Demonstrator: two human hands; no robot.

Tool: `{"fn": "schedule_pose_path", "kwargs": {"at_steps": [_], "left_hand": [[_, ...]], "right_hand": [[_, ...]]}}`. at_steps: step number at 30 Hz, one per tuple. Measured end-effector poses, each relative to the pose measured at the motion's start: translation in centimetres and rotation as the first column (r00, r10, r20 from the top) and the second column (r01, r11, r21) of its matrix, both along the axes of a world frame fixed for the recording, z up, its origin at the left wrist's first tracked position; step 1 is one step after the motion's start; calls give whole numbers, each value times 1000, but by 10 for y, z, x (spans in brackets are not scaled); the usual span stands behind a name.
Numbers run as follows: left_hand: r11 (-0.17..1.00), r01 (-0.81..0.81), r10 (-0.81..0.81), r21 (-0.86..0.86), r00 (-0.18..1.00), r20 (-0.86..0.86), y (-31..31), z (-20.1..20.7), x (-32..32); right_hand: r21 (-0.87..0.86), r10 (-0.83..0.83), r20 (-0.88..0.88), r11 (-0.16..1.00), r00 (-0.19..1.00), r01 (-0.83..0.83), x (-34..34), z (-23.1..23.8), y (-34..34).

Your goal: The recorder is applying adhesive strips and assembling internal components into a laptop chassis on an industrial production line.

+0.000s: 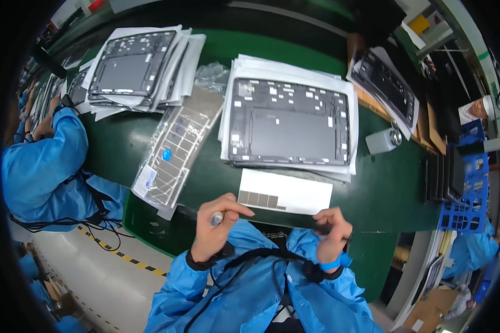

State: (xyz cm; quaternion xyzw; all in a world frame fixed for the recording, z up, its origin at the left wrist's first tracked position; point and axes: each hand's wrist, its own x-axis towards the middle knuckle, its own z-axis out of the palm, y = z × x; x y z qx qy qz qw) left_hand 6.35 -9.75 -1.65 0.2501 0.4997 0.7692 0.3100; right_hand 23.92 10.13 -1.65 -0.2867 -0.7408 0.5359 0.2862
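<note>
A white backing sheet [303,194] with several grey-brown rectangular stickers [259,198] at its left end lies along the table's near edge. My left hand [215,226] is at the sheet's left corner, its index finger stretched toward the stickers. The other fingers are closed round a small object with a silvery rounded end [216,218]; its kind cannot be made out. At the sheet's right corner my right hand [334,227] has its fingers bent and pinched together; whatever may be between them is hidden. Beyond the sheet, a black panel [294,130] with small white patches tops a stack of white sheets.
Left of the stack lies a clear plastic bag [175,152] of sticker sheets. Another panel stack [133,64] stands farther left, beside a co-worker in a blue smock [47,161]. A bottle [383,141] and a tilted panel [386,83] are at the right.
</note>
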Motion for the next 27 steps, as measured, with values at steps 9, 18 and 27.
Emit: {"fn": "schedule_pose_path", "kwargs": {"at_steps": [9,18,27], "left_hand": [[865,-163,-334,-474,518,-788,20,-6,19],[849,-157,-473,-505,201,-858,31,-18,-5],[842,-200,-491,-501,99,-865,38,-30,-4]], "right_hand": [[-549,68,-10,833,998,-63,2,-12,1],[-426,-54,-34,904,998,34,1,-27,-4],[-487,-101,32,867,994,104,-7,-30,-11]]}}
